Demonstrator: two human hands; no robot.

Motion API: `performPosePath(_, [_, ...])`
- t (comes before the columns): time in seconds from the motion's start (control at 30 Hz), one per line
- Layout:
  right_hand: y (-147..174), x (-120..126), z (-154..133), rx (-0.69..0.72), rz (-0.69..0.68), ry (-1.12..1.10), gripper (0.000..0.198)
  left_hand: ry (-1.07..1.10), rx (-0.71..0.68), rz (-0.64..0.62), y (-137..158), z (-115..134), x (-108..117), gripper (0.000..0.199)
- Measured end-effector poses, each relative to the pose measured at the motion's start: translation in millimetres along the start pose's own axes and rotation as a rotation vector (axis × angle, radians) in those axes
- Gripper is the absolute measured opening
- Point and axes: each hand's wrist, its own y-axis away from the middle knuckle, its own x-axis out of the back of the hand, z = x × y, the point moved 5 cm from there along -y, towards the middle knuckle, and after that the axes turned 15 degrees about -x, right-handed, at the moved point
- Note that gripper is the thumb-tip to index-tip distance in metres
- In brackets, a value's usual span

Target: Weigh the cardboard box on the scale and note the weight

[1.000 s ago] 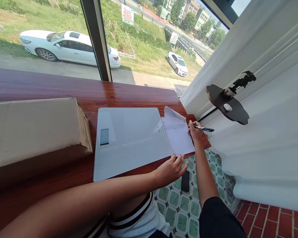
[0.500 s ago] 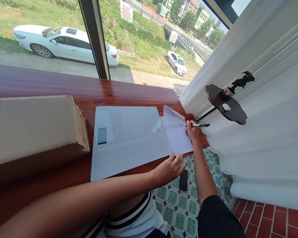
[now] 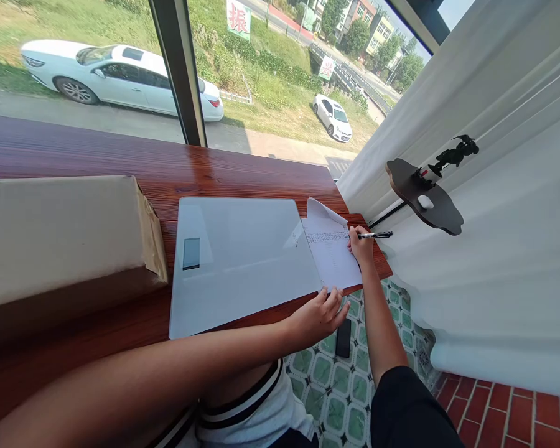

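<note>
My right hand (image 3: 362,245) is closed around a pen (image 3: 376,235) at the right edge of a white notepad (image 3: 336,264). Lines of small dark handwriting run across the upper part of the page, and a turned-up sheet curls at its top. The pen's tip is hidden by my fingers. My left hand (image 3: 324,313) rests with fingers apart at the table's front edge, fingertips touching the near corner of the pad and of a pale glass-like panel (image 3: 247,261). This flat panel lies to the left of the notepad and has a small dark rectangle on it.
A large cardboard box (image 3: 65,242) stands on the left of the red-brown wooden table (image 3: 261,174). A dark round-edged stand (image 3: 429,205) with a small figurine is at right before the white curtain (image 3: 504,267). A black phone-like object (image 3: 343,338) lies low over the tiled floor.
The view has shifted very slightly. Both hands keep nearly the same places, the right still holding the pen at the page.
</note>
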Motion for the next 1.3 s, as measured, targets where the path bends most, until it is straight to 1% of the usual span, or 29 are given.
performPosePath(0.17, [-0.7,-0.4,0.3,0.007,-0.019,-0.018,0.036,0.019,0.000,-0.009,0.7,0.1,-0.3,0.044])
performPosePath(0.37, [1.6,0.7,-1.2,-0.039,-0.009,-0.028,0.034,0.014,0.002,-0.001,1.3,0.0,0.3,0.044])
performPosePath(0.83, [-3.1,-1.1,2.3,-0.007,-0.002,-0.008,0.037,0.015,0.000,-0.027,1.4,0.6,-1.9,0.044])
performPosePath(0.97, [-4.7,-0.5,4.0,0.011,0.008,0.002,0.036,0.020,0.000,-0.013,1.2,0.2,-1.1,0.044])
performPosePath(1.17, [0.4,-0.2,0.7,-0.077,0.004,-0.033,0.033,0.002,0.003,0.009,1.0,0.8,-1.9,0.043])
performPosePath(1.3, [1.2,-0.3,-2.1,-0.035,0.003,-0.039,0.035,0.011,0.004,0.009,1.3,0.9,-2.2,0.044])
